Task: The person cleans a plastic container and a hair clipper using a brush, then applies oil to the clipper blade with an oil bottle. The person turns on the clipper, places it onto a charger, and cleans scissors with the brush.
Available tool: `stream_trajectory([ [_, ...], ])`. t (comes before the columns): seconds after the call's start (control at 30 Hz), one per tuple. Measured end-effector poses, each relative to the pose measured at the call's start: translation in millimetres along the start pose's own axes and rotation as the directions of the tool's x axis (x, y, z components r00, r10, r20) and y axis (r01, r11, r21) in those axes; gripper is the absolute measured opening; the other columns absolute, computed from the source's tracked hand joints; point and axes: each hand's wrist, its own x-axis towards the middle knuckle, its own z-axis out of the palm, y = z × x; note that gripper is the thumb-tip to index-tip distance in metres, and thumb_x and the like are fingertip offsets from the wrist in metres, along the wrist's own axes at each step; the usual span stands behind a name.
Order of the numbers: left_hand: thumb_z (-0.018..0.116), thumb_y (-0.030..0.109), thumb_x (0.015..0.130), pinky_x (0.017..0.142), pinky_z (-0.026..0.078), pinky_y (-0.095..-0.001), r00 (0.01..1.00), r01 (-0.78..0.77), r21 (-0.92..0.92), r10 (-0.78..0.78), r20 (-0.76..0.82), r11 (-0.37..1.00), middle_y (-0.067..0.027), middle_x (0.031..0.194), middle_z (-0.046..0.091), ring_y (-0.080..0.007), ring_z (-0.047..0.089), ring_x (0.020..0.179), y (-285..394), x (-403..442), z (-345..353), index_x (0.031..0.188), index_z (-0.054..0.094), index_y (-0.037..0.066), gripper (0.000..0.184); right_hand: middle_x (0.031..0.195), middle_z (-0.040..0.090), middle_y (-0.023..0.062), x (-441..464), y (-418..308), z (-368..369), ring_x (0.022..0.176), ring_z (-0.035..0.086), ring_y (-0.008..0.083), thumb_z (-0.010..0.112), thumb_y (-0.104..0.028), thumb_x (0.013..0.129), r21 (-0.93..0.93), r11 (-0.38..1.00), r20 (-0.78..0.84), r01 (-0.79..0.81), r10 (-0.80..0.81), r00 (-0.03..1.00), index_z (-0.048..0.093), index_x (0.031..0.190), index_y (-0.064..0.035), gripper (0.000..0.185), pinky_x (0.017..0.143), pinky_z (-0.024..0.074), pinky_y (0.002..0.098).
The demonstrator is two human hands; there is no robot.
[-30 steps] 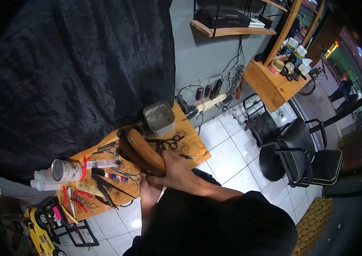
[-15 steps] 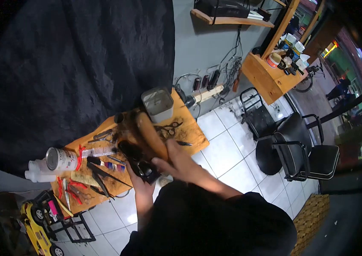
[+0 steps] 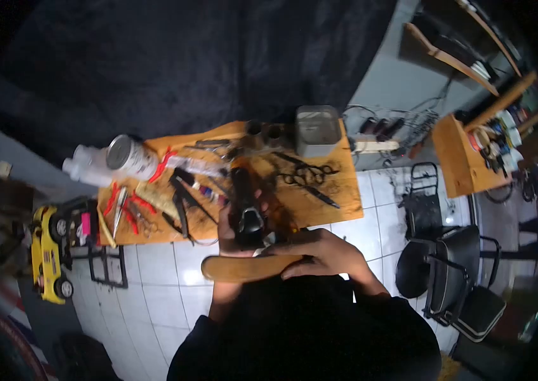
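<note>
My left hand (image 3: 225, 227) is wrapped around a black hair clipper (image 3: 243, 193) with a shiny end, held upright over the table's front edge. My right hand (image 3: 331, 255) grips a brush with a light wooden back (image 3: 246, 268), which lies sideways close to my body, just below the clipper. Its bristles are mostly hidden. Behind my hands is a wooden table (image 3: 345, 203) scattered with dark hair clippings. Several black scissors (image 3: 304, 173) rest on its right side. A whitish comb (image 3: 202, 166) and black tools (image 3: 183, 206) lie on the left.
A grey container (image 3: 318, 130) stands at the table's back right. At the left are a can (image 3: 130, 159), a plastic bottle (image 3: 88, 166) and red-handled tools (image 3: 126, 208). A black chair (image 3: 453, 260) stands right; a yellow toy car (image 3: 48, 254) is lower left.
The brush has moved from above the clipper down toward my body and now lies sideways. My view has turned, so the table appears more level and further right.
</note>
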Motion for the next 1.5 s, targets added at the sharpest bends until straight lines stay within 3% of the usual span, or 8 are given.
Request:
stream_trajectory([
  [0.17,0.042,0.053,0.095,0.067,0.058,-0.0372,0.987,0.011,0.253,0.031,-0.161,0.967,-0.0134,0.103,0.064,-0.0199,0.066,0.082,14,1,-1,0.132,0.046,0.003,0.063,0.105,0.069,0.0116,21,20,-3,0.097,0.066,0.0293,0.075,-0.037,0.077,-0.01,1.0,0.033,0.019,-0.019,0.999,0.07,0.11,-0.0152,0.04,0.085,0.0508,0.0382],
  [0.4,0.05,0.046,0.095,0.07,0.058,-0.0366,0.994,0.07,0.102,-0.06,-0.095,0.992,-0.0141,0.101,0.066,-0.0224,0.067,0.084,27,5,30,0.128,0.05,0.007,0.051,0.104,0.069,0.014,58,44,-24,0.098,0.066,0.0309,0.076,-0.036,0.076,-0.031,0.999,0.013,0.03,-0.029,0.999,0.067,0.112,-0.0075,0.047,0.088,0.0494,0.0386],
  [0.53,0.047,0.045,0.096,0.071,0.058,-0.0387,0.903,-0.089,0.354,0.225,-0.367,0.931,-0.013,0.107,0.065,-0.0243,0.065,0.093,19,3,39,0.127,0.05,0.006,0.05,0.106,0.068,0.0143,72,53,-37,0.098,0.065,0.0282,0.079,-0.03,0.073,-0.017,0.998,-0.07,0.068,-0.069,0.995,0.068,0.112,-0.0068,0.046,0.087,0.0489,0.035],
  [0.77,0.043,0.056,0.093,0.065,0.054,-0.034,0.942,0.075,0.364,0.054,-0.33,0.928,-0.0105,0.096,0.06,-0.0184,0.059,0.089,39,-6,65,0.141,0.036,0.005,0.071,0.101,0.066,0.0218,123,54,-53,0.092,0.064,0.0363,0.073,-0.027,0.079,-0.354,0.818,-0.325,-0.453,0.347,0.88,0.063,0.114,-0.0015,0.044,0.079,0.05,0.0395],
  [1.07,0.044,0.05,0.095,0.067,0.055,-0.0352,0.902,-0.035,0.427,0.213,-0.376,0.904,-0.0165,0.109,0.063,-0.0221,0.063,0.08,77,-18,49,0.138,0.04,0.008,0.061,0.103,0.065,0.0249,118,53,-29,0.092,0.066,0.0384,0.07,-0.03,0.084,-0.258,0.901,-0.456,-0.348,0.203,0.866,0.059,0.121,-0.0003,0.049,0.078,0.0532,0.0417],
  [1.23,0.043,0.043,0.098,0.064,0.054,-0.0278,0.876,0.027,0.316,0.13,-0.464,0.948,-0.0114,0.089,0.066,-0.0206,0.065,0.075,92,-10,41,0.119,0.052,0.005,0.043,0.115,0.065,0.0158,93,33,-16,0.107,0.064,0.0225,0.074,-0.026,0.081,-0.113,0.967,-0.222,-0.228,0.199,0.954,0.06,0.123,-0.0029,0.05,0.091,0.0494,0.0355],
  [1.33,0.047,0.038,0.099,0.066,0.053,-0.025,0.805,-0.131,0.519,0.396,-0.441,0.844,-0.0049,0.088,0.065,-0.017,0.066,0.078,73,-11,11,0.116,0.054,0.009,0.034,0.113,0.066,0.0172,80,20,-2,0.108,0.062,0.0254,0.082,-0.017,0.072,0.057,0.973,-0.063,-0.225,0.229,0.971,0.063,0.117,0.0004,0.052,0.095,0.0459,0.0357],
  [1.5,0.049,0.04,0.097,0.064,0.054,-0.0263,0.9,0.017,0.371,0.147,-0.41,0.929,-0.0123,0.096,0.067,-0.0194,0.067,0.081,64,-10,-3,0.127,0.047,0.006,0.045,0.112,0.066,0.0166,80,53,2,0.103,0.065,0.0269,0.077,-0.02,0.078,-0.115,0.982,-0.213,-0.148,0.121,0.969,0.063,0.117,-0.0015,0.045,0.09,0.0491,0.0336],
])
